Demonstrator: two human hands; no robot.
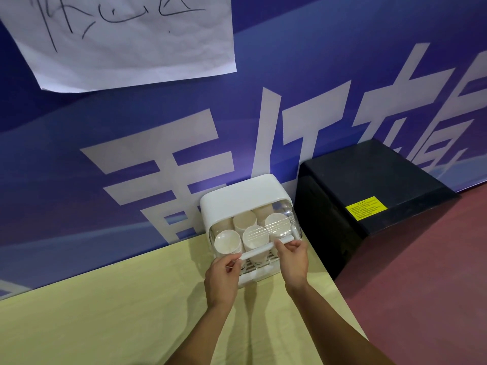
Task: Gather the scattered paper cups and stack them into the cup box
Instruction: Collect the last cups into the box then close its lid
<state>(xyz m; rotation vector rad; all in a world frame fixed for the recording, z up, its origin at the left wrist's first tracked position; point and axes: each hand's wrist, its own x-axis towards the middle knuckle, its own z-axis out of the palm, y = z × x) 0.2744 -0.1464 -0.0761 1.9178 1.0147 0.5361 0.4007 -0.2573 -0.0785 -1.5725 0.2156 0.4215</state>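
A white cup box [237, 196] with a clear flip-down lid stands at the table's far right corner against the wall. Several white paper cups [227, 242] stand in stacks inside it, seen through the lid. The lid's white handle bar [263, 249] runs across the front. My left hand [222, 275] pinches the bar's left end. My right hand [292, 259] pinches its right end. The lid is partly lowered, with a gap above the box's slatted base.
The pale yellow table [118, 312] ends just right of the box. A black cabinet [369, 191] stands beside it on the red floor [434, 285]. A blue banner wall [158, 127] with a taped paper sheet [126, 35] rises behind.
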